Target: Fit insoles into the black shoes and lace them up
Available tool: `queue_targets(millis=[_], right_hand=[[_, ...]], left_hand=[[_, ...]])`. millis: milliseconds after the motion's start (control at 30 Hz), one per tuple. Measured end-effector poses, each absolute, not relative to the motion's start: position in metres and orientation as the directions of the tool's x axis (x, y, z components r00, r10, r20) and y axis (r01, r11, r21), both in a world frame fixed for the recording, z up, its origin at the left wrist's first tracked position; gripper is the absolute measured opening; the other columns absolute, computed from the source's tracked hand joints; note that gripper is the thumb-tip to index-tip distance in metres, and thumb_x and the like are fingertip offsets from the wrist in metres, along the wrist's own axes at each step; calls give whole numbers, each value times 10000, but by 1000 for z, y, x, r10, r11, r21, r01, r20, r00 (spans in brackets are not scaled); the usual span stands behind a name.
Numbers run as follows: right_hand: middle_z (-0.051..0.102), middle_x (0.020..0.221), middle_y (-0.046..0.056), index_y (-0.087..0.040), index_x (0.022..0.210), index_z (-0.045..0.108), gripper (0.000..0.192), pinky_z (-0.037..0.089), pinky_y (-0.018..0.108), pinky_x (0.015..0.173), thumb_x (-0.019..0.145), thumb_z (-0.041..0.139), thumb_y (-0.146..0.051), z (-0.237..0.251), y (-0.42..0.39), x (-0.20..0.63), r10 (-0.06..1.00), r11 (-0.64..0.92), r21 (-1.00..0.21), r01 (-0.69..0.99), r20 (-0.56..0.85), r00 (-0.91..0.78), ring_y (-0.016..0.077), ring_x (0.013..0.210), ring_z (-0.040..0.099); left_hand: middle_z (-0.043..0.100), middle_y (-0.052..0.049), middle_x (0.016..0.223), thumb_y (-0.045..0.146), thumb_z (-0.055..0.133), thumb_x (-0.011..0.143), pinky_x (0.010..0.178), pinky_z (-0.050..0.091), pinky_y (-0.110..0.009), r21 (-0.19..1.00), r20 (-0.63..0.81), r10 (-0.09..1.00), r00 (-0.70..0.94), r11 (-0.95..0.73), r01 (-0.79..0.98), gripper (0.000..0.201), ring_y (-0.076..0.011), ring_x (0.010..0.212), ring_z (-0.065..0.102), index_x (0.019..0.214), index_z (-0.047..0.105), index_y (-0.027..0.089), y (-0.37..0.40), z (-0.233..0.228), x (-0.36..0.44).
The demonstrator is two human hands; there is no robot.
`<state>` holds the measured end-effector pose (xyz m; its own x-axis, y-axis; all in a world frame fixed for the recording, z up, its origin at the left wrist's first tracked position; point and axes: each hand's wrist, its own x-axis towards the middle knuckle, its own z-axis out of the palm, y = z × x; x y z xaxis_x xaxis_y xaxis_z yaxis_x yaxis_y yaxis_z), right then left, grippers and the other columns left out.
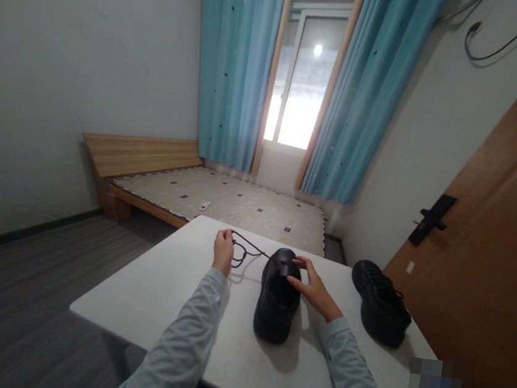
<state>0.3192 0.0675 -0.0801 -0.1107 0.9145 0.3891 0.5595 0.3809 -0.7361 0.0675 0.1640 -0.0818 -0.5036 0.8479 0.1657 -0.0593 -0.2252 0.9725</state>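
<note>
A black shoe [273, 320] stands on the white table [149, 287], its toe pointing away from me and its opening facing me. From its front a dark shoelace [248, 242] runs left to my left hand [223, 251], whose fingers are closed on it. Part of the lace hangs in loops beside that hand. My right hand [316, 286] rests at the shoe's right side, with thumb and fingers apart around the tongue area. Whether the right fingertips pinch anything is hard to see.
A second black shoe [379, 301], laced, sits at the table's right side. Behind the table is a bed [247, 208] with a white remote [205, 206] on it. To the right is a brown door [481, 244] with a black handle [433, 220]. Blue curtains [235, 73] flank the window.
</note>
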Motion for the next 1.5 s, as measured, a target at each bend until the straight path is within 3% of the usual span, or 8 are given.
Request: queue_targets(millis=[300,600,867,1033,1167,1333,1500], right_hand=[[567,1171,104,-213,1176,426,553,374,431,975,714,641,-428,-81,69,320,913,385,-734,559,390,-118,243,1114,513],[567,1168,107,-212,1170,437,550,374,438,978,706,645,-421,-75,66,316,918,376,-744,552,380,-113,248,1121,515],[567,1175,105,-218,1174,442,544,365,445,983,712,640,-426,-73,66,314,922,365,-740,565,371,-111,253,1130,511],[564,1178,106,-214,1183,434,558,360,441,987,712,639,-431,-77,69,315,916,379,-739,558,383,-115,252,1132,507],[556,1188,113,-202,1175,438,550,359,436,991,715,636,-429,-77,70,314,917,379,-738,558,380,-121,247,1130,506],[561,1180,101,-218,1148,462,516,377,448,976,709,641,-419,-76,69,313,913,388,-741,549,390,-119,252,1118,513],[559,1182,99,-216,1144,465,505,376,443,981,715,635,-420,-75,67,313,911,394,-737,549,393,-126,246,1118,512]], left_hand=[[493,23,704,291,477,813,663,380,-227,924,95,754,-650,-310,-224,159,-93,646,457,812,542,147,170,-81,56],[440,20,749,238,353,851,658,378,-208,890,9,605,-796,-367,-269,102,-87,670,453,824,429,175,167,-68,37],[469,-8,819,289,393,854,733,405,-230,892,258,355,-899,-445,81,109,-121,770,483,860,419,184,151,-49,32],[501,-34,853,316,433,852,779,392,-278,864,464,247,-850,-338,373,134,-162,818,479,850,461,185,141,-44,30],[523,-47,830,303,492,821,797,369,-338,827,559,348,-753,-167,537,117,-205,841,470,841,502,188,144,-49,29],[559,-90,888,104,465,748,762,341,-413,773,453,596,-662,107,625,190,-283,915,457,876,556,212,152,-64,29],[539,-163,976,134,466,755,787,322,-506,632,379,715,-588,265,729,159,-346,992,431,812,607,182,153,-84,30]])
